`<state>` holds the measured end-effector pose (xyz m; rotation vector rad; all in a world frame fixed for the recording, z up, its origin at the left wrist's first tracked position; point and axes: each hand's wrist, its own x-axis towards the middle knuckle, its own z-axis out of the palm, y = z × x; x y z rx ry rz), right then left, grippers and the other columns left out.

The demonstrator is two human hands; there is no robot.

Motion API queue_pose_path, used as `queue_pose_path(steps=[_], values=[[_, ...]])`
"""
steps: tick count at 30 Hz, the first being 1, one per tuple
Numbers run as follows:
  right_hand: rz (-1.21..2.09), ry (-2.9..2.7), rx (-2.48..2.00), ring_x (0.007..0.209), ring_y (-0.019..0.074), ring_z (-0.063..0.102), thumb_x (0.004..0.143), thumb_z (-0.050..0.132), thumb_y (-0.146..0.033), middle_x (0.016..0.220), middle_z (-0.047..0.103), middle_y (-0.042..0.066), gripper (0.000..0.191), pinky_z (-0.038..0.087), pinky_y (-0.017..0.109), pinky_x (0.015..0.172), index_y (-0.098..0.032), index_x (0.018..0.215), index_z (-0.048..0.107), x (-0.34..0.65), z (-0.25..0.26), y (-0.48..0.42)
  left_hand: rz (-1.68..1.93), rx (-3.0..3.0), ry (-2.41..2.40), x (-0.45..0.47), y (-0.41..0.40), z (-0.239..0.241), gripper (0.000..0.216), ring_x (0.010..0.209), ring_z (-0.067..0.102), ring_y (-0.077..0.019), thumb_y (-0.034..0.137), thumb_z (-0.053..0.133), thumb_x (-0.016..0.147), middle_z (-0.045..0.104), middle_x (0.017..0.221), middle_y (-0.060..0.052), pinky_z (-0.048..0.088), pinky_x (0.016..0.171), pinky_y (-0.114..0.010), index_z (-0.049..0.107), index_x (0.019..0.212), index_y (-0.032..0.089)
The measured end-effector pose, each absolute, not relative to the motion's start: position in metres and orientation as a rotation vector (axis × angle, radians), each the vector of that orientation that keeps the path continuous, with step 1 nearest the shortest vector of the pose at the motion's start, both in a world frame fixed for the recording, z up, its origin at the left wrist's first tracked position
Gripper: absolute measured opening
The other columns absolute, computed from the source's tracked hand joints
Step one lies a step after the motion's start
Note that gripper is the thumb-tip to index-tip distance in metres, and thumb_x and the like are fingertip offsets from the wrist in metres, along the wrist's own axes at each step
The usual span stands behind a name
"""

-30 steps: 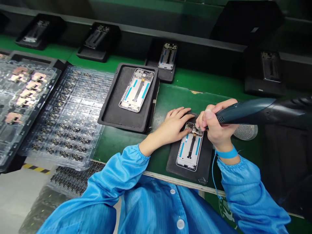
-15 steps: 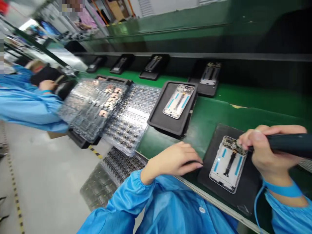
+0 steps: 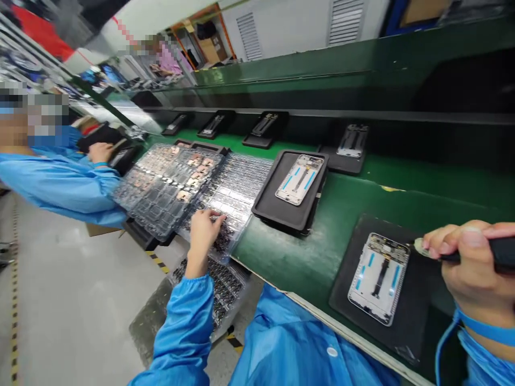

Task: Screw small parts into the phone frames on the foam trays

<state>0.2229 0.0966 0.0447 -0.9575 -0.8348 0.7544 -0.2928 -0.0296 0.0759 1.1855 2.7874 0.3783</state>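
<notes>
The right hand [image 3: 470, 268] is holding a dark electric screwdriver [image 3: 497, 252] in a tight, steady grip, its tip just beside the top corner of a phone frame [image 3: 378, 279] on a black mat [image 3: 344, 289] — and well left of that frame, the left hand [image 3: 205, 233] is pressing its fingers on a clear tray of small parts [image 3: 237, 198] — I cannot tell if it is holding one.

Right hand [image 3: 472, 273] grips screwdriver [image 3: 501, 251]; left hand [image 3: 205, 230] touches tray [image 3: 241, 185].

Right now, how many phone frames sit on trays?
6 phone frames: one on the mat by the right hand, one on the next tray, four along the back row; more may be hidden.
</notes>
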Motion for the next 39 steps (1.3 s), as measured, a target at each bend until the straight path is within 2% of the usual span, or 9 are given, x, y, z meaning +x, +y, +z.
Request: queue_pose_path(steps=[4, 8, 11, 13, 17, 20, 23, 33, 39], values=[[0.600, -1.007, -0.807, 0.035, 0.0228, 0.042, 0.072, 0.110, -0.064, 0.051, 0.053, -0.011, 0.062, 0.050, 0.043, 0.036, -0.037, 0.094, 0.059, 0.233, 0.056, 0.107, 0.568, 1.145, 2.712, -0.300, -0.023, 0.071, 0.019, 0.109, 0.085, -0.0393, 0.037, 0.087, 0.090, 0.085, 0.097, -0.010, 0.070, 0.110, -0.052, 0.069, 0.090, 0.029], [0.561, -1.008, -0.782, 0.034, 0.0181, 0.043, 0.079, 0.110, -0.061, 0.054, 0.054, -0.013, 0.060, 0.050, 0.034, 0.038, -0.035, 0.099, 0.059, 0.252, 0.052, 0.108, 1.217, 1.240, 2.469, -0.290, -0.028, 0.069, 0.030, 0.091, 0.083, -0.0289, 0.051, 0.100, 0.089, 0.089, 0.090, 0.002, 0.070, 0.088, -0.041, 0.082, 0.095, 0.028], [0.538, -0.992, -0.795, 0.036, 0.0162, 0.045, 0.086, 0.106, -0.058, 0.057, 0.055, -0.015, 0.057, 0.054, 0.032, 0.041, -0.034, 0.103, 0.057, 0.261, 0.046, 0.107, 1.419, 1.585, 2.144, -0.244, -0.033, 0.082, 0.024, 0.095, 0.087, -0.0292, 0.051, 0.105, 0.099, 0.095, 0.100, 0.004, 0.071, 0.087, -0.043, 0.092, 0.102, 0.031], [0.526, -1.005, -0.806, 0.037, 0.0154, 0.047, 0.090, 0.105, -0.062, 0.057, 0.054, -0.015, 0.059, 0.057, 0.031, 0.043, -0.034, 0.105, 0.056, 0.264, 0.043, 0.108, 1.232, 1.838, 1.789, -0.193, -0.031, 0.092, 0.006, 0.100, 0.090, -0.0292, 0.039, 0.097, 0.113, 0.098, 0.110, 0.001, 0.073, 0.091, -0.045, 0.098, 0.111, 0.034], [0.518, -1.038, -0.809, 0.038, 0.0144, 0.050, 0.094, 0.107, -0.066, 0.058, 0.052, -0.016, 0.062, 0.058, 0.030, 0.045, -0.032, 0.106, 0.056, 0.262, 0.041, 0.108, 0.655, 2.038, 1.144, -0.079, -0.013, 0.089, 0.016, 0.106, 0.091, -0.0266, 0.025, 0.083, 0.126, 0.098, 0.115, -0.004, 0.071, 0.105, -0.045, 0.097, 0.133, 0.029], [0.529, -1.041, -0.821, 0.040, 0.0145, 0.051, 0.099, 0.107, -0.064, 0.063, 0.055, -0.014, 0.059, 0.055, 0.031, 0.044, -0.033, 0.107, 0.058, 0.258, 0.044, 0.104, 0.316, 2.043, 0.988, -0.022, 0.001, 0.071, 0.045, 0.119, 0.091, -0.0305, 0.017, 0.084, 0.123, 0.097, 0.117, -0.006, 0.068, 0.116, -0.046, 0.083, 0.167, 0.023], [0.555, -1.050, -0.852, 0.044, 0.0161, 0.055, 0.105, 0.106, -0.061, 0.071, 0.058, -0.011, 0.054, 0.056, 0.035, 0.045, -0.034, 0.109, 0.060, 0.256, 0.046, 0.098, 0.123, 2.047, 0.956, 0.000, 0.007, 0.057, 0.059, 0.128, 0.089, -0.0337, 0.013, 0.084, 0.120, 0.095, 0.120, -0.008, 0.065, 0.120, -0.046, 0.074, 0.177, 0.023], [0.537, -1.087, -0.823, 0.044, 0.0134, 0.060, 0.105, 0.106, -0.061, 0.076, 0.064, -0.012, 0.054, 0.060, 0.032, 0.048, -0.031, 0.111, 0.060, 0.264, 0.040, 0.103, 0.224, 2.039, 0.994, -0.019, -0.006, 0.044, 0.048, 0.139, 0.072, -0.0370, 0.028, 0.083, 0.127, 0.095, 0.127, -0.011, 0.052, 0.124, -0.054, 0.082, 0.175, 0.030], [0.556, -1.082, -0.760, 0.043, 0.0133, 0.058, 0.103, 0.107, -0.054, 0.072, 0.062, -0.013, 0.052, 0.059, 0.030, 0.047, -0.031, 0.111, 0.062, 0.265, 0.040, 0.106, 0.272, 2.090, 0.947, -0.025, -0.002, 0.039, 0.022, 0.146, 0.071, -0.0379, 0.034, 0.089, 0.125, 0.090, 0.144, -0.015, 0.055, 0.127, -0.057, 0.101, 0.143, 0.032]])
